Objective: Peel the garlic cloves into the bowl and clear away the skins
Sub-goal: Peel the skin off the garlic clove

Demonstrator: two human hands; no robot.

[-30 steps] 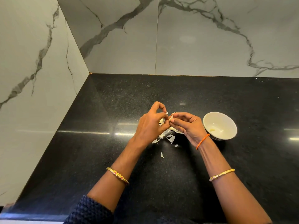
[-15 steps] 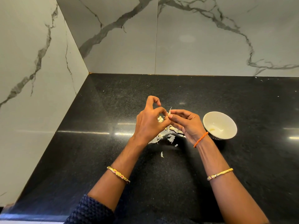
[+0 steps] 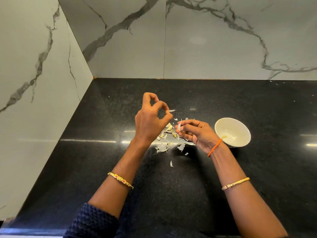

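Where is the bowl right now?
In the head view the bowl stands on the black counter at right, just beyond the right hand and to the right of the skins.

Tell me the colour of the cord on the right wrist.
Orange: a twisted cord, plain in the head view.

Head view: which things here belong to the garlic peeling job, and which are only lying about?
Belong to the job:
- garlic clove in right hand
- skin strip at left hand
- bowl
- skins pile

Just there:
- black counter
- marble wall
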